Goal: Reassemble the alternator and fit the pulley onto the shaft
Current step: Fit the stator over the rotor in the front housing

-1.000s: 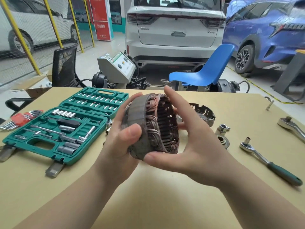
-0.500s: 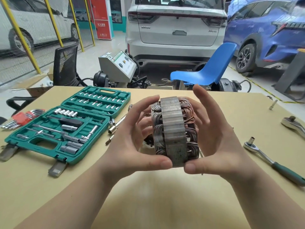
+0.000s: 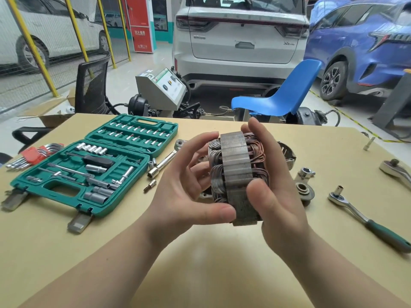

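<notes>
The alternator stator (image 3: 235,174), a grey laminated ring wound with copper wire, is held edge-on above the middle of the table. My left hand (image 3: 189,190) holds its left side, thumb on the lower rim and fingers curled behind. My right hand (image 3: 273,187) grips the right side, thumb pressed on the ring's outer face. A dark alternator housing piece (image 3: 288,154) lies on the table behind the stator, mostly hidden. Right of it lie a small metal nut (image 3: 306,173) and a round collar (image 3: 304,190).
An open green socket set case (image 3: 93,165) fills the table's left. Hex keys in a red holder (image 3: 33,153) lie at far left. A socket extension (image 3: 164,162) lies beside the case. A green-handled ratchet (image 3: 367,218) and another ratchet head (image 3: 395,171) lie at right.
The stator turned from showing its open face to edge-on, then shifted slightly. My right thumb moved up onto the ring's outer face; my left fingers loosened.
</notes>
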